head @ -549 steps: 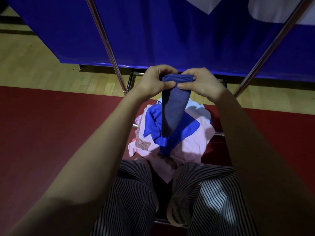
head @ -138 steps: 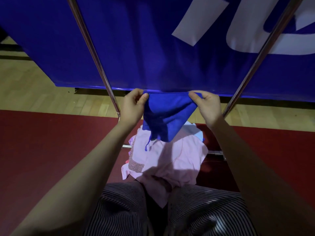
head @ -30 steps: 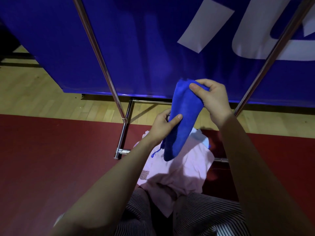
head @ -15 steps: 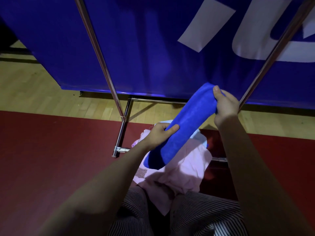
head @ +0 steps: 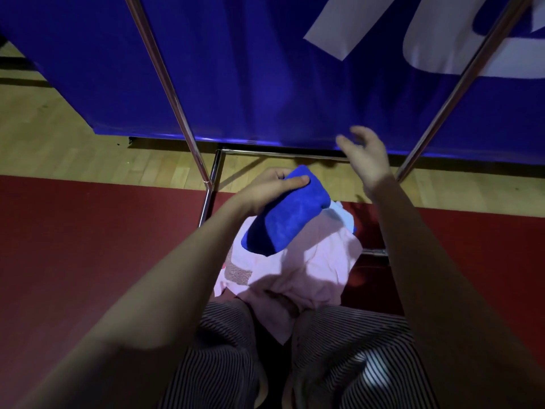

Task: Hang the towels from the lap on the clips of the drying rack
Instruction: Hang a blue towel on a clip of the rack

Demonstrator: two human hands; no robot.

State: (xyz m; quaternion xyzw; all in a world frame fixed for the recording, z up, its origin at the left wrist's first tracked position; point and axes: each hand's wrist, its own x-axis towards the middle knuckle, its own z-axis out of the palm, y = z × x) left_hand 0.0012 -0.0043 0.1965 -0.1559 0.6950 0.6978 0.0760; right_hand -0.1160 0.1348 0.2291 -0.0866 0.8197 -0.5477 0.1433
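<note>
The left hand point(head: 271, 187) grips the rolled blue towel point(head: 287, 214), its long axis slanting up toward the right hand point(head: 365, 154), which hangs empty just beyond.

Head camera looks steeply down, close over lap.
</note>
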